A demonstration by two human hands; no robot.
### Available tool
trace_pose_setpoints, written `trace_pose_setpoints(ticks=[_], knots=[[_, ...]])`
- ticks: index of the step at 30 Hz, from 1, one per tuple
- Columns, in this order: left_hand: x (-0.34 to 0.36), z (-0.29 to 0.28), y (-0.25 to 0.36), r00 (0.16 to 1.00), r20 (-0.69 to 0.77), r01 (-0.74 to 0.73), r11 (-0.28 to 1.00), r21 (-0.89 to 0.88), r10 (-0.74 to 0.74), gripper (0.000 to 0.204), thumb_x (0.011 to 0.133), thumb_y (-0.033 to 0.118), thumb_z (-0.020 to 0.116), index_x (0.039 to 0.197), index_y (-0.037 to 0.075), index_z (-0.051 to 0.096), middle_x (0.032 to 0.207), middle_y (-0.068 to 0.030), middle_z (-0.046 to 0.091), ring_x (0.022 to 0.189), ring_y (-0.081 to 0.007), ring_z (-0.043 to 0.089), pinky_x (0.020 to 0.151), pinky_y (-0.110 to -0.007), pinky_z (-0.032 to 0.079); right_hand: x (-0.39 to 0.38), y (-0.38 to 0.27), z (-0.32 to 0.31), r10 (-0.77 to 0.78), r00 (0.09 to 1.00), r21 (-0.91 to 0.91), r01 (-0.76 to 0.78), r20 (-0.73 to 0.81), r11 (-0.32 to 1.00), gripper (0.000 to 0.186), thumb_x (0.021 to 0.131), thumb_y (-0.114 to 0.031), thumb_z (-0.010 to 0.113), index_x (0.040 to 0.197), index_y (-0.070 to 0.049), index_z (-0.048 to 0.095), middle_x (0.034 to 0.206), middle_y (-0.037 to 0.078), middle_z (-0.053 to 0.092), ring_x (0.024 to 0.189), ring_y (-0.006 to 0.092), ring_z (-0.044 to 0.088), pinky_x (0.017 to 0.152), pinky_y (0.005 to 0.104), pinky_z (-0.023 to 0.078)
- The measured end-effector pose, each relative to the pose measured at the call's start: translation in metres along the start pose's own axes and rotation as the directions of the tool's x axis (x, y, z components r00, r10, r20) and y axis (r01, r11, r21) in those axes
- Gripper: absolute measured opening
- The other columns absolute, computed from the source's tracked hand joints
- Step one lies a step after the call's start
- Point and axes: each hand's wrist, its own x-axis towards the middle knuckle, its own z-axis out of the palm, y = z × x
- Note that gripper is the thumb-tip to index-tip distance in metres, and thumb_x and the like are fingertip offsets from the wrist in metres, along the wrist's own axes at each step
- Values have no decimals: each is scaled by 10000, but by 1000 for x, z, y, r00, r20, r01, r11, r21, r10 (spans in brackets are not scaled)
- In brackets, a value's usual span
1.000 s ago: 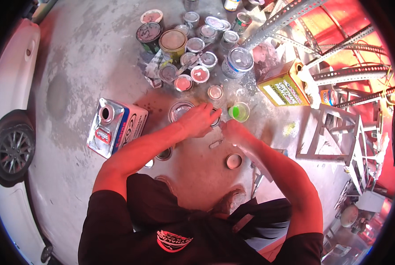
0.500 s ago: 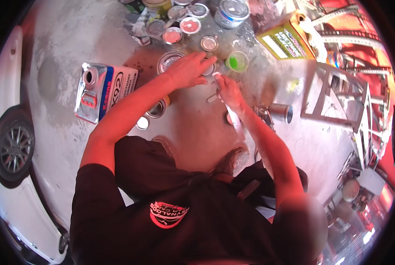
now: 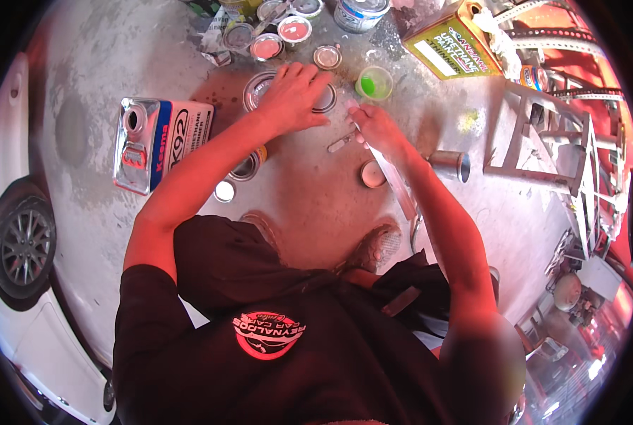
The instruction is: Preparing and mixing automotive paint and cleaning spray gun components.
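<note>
My left hand [image 3: 295, 99] reaches over two round metal can tops, its fingers somewhat bent and apart. One can top [image 3: 256, 88] shows to its left, the other [image 3: 325, 100] under and right of its fingers. Whether the fingertips touch metal I cannot tell. In my right hand [image 3: 380, 131] is a long, flat, whitish strip [image 3: 396, 185], running back beneath the forearm; its tip shows above the fingers. Just beyond that hand stands a clear cup [image 3: 374, 83] with bright green liquid. A small flat metal piece [image 3: 340, 143] lies on the floor between my hands.
A rectangular thinner tin [image 3: 162, 145] stands left, near an open can [image 3: 247, 167] and a white-topped round piece [image 3: 225, 190]. Small cups of pink paint [image 3: 267, 47] sit at the back. Rightward are a yellow-green tin [image 3: 454, 42], a metal cup [image 3: 451, 166], and a metal frame [image 3: 536, 138].
My left hand's fingers have swung from pointing right to pointing away from me. My right hand has turned, tilting the strip. A round tan-topped container is now more exposed beside it.
</note>
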Motion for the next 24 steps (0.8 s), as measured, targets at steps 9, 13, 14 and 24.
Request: trace_pose_setpoints(ticks=[9,13,14,24], knots=[[5,18,-28,911,-36,-407,910,78,411,705,726,141,835,1364,35,556,1373,-186,559,1340,-361,494,1135,-476,392,-3,-3,-3,17,994,-11,-16,107,1000,369,1010,-327,512,1077,-10,690,742,125,656,670,215,649,624,379,522],[-7,7,-7,934,-173,-312,950,23,312,700,726,163,841,1354,27,563,1350,-175,570,1308,-352,509,1114,-474,404,-9,-6,-1,-1,998,-19,2,68,1000,333,1017,-279,516,1062,15,665,687,43,568,591,145,520,545,316,428],[-10,3,1,971,-124,-197,978,68,205,710,724,174,848,1358,28,562,1346,-167,568,1284,-347,517,1096,-473,413,-9,-4,0,-25,999,-26,26,47,999,338,1018,-282,516,1064,17,667,690,48,573,595,149,523,547,319,430],[-11,12,-7,899,0,-437,896,81,438,658,734,129,755,1351,14,557,1334,-150,561,1225,-344,522,1066,-465,421,-20,-8,-3,8,997,-40,-5,75,999,323,999,-278,516,969,16,646,694,60,566,613,157,534,550,332,434]])
